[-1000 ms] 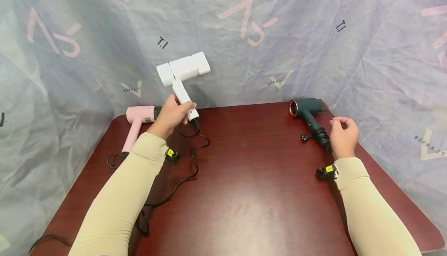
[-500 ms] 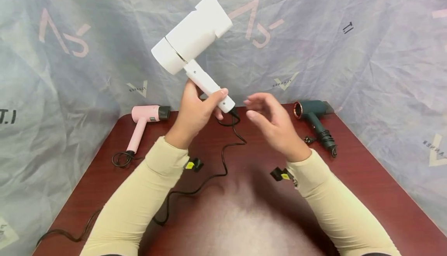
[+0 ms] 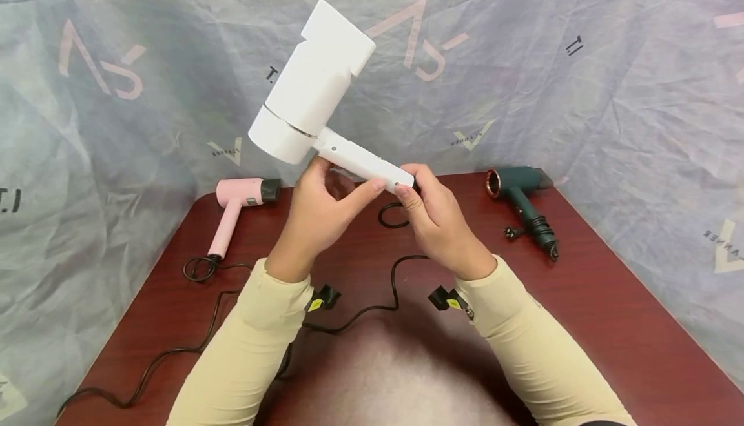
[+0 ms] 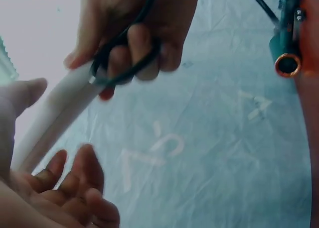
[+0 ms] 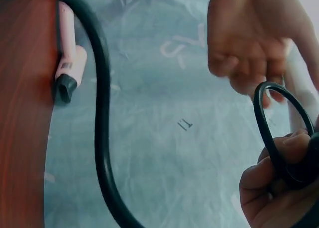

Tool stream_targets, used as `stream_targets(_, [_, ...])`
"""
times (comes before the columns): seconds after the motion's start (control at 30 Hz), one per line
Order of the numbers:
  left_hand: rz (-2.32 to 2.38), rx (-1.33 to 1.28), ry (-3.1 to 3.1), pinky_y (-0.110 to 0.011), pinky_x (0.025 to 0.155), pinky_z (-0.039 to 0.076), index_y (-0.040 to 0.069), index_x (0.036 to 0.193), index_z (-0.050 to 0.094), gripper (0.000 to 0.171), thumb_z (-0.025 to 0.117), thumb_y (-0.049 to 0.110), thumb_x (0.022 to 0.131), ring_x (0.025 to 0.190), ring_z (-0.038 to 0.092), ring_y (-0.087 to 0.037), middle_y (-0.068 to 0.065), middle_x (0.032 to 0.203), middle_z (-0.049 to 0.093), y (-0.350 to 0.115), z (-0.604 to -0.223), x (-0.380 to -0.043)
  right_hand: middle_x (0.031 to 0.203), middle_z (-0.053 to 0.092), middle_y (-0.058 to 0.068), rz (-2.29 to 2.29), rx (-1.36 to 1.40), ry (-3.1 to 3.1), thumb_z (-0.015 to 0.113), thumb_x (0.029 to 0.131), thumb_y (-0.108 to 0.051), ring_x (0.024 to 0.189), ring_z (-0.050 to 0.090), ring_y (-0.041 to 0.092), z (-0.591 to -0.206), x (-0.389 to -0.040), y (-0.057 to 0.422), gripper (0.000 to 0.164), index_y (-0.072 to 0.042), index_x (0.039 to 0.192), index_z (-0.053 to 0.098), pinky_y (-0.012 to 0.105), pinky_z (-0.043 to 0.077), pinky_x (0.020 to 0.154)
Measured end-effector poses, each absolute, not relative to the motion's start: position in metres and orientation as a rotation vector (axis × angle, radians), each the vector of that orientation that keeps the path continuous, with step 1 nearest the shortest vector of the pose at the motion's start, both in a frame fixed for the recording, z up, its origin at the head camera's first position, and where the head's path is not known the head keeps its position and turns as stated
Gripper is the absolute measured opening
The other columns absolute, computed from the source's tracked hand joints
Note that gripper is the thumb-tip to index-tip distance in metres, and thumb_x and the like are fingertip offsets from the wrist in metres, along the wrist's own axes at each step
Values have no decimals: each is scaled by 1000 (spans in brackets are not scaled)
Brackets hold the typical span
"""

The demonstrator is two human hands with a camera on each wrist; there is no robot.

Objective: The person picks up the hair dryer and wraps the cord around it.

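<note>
A white hair dryer (image 3: pixel 314 90) is held up above the table, its barrel tilted up and its handle slanting down to the right. My left hand (image 3: pixel 316 210) holds the handle near the barrel, thumb along its lower edge and fingers loosely curled in the left wrist view. At the handle's end my right hand (image 3: pixel 438 223) grips, thumb in front and fingers wrapped behind. The dryer's black cord (image 5: pixel 102 128) loops by the right fingers and runs down onto the table.
A pink hair dryer (image 3: pixel 239 192) with a black nozzle lies at the back left of the dark red table (image 3: pixel 372 374). At the back right lies a dark green hair dryer (image 3: pixel 517 184), its cord wound round the handle. Grey printed sheets (image 3: pixel 192 110) hang behind.
My left hand has brought the white hair dryer up and nearer, turning it barrel-up. My right hand has come in from beside the green dryer and taken hold of the handle's end.
</note>
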State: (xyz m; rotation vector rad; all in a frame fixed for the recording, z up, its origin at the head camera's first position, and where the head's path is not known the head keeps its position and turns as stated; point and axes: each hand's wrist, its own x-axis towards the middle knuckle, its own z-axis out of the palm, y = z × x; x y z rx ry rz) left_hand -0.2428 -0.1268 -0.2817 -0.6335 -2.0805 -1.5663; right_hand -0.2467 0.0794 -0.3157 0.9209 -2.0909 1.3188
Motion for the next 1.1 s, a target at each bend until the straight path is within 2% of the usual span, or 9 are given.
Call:
stream_targets(0.17, [-1704, -574, -1916, -32, 77, 50, 16, 121, 56, 55, 89, 14, 77, 99, 64, -30, -9, 112, 67, -156, -282, -235, 85, 54, 7, 1292, 883, -2077, 49, 110, -30, 72, 56, 15, -312, -246, 92, 32, -4, 129, 53, 27, 48, 65])
stream_targets(0.3, [-1829, -555, -1582, -31, 85, 47, 8, 130, 57, 65, 85, -1, 72, 110, 64, -32, -16, 121, 68, -187, -268, -214, 84, 54, 6, 1228, 882, -2081, 49, 110, -33, 69, 51, 14, -306, -241, 97, 35, -4, 129, 53, 27, 44, 64])
stream_targets(0.4, [-1787, -568, -1467, -30, 89, 45, 3, 132, 58, 70, 86, -3, 69, 113, 64, -32, -17, 125, 67, -198, -256, -197, 89, 55, 3, 1127, 928, -2084, 48, 109, -35, 71, 48, 13, -302, -236, 101, 37, -3, 128, 53, 27, 41, 65])
stream_targets(0.53, [-1739, -569, -1588, -28, 93, 47, 7, 141, 54, 81, 88, -2, 68, 122, 59, -30, -14, 133, 62, -194, -246, -180, 92, 57, 1, 993, 1012, -2091, 46, 108, -41, 75, 48, 10, -297, -229, 104, 44, -3, 127, 53, 26, 42, 70])
stream_targets(0.7, [-1526, -452, -1905, -30, 86, 50, 21, 143, 52, 84, 92, 8, 71, 107, 59, -24, -2, 122, 62, -182, -243, -177, 91, 59, -5, 897, 1106, -2065, 44, 106, -48, 74, 45, 7, -295, -221, 104, 50, -4, 128, 54, 22, 40, 70])
stream_targets(0.8, [-1426, -400, -1895, -31, 82, 49, 20, 136, 57, 74, 92, 14, 71, 97, 59, -22, 2, 112, 63, -180, -248, -184, 96, 67, -5, 1044, 1149, -1993, 57, 106, -37, 77, 56, 7, -294, -218, 104, 41, -5, 130, 57, 22, 46, 73])
stream_targets(0.87, [-1421, -423, -1795, -31, 82, 49, 18, 131, 60, 68, 92, 14, 71, 96, 60, -23, 1, 111, 64, -181, -253, -190, 106, 70, -3, 1185, 1141, -1950, 69, 101, -23, 88, 64, 10, -293, -216, 104, 39, -7, 134, 57, 23, 51, 81])
stream_targets(0.97, [-1442, -472, -1631, -31, 84, 49, 12, 126, 62, 63, 90, 11, 70, 97, 60, -24, -1, 108, 65, -182, -254, -191, 127, 67, -2, 1332, 1068, -1990, 80, 91, -12, 111, 66, 13, -291, -216, 104, 60, -13, 144, 51, 29, 52, 97])
stream_targets(1.1, [-1504, -485, -1482, -31, 86, 49, 7, 123, 63, 59, 85, 5, 69, 95, 59, -23, -2, 106, 64, -174, -244, -179, 137, 59, -5, 1367, 991, -2217, 82, 89, -23, 122, 61, 12, -292, -218, 104, 73, -24, 150, 41, 35, 50, 105])
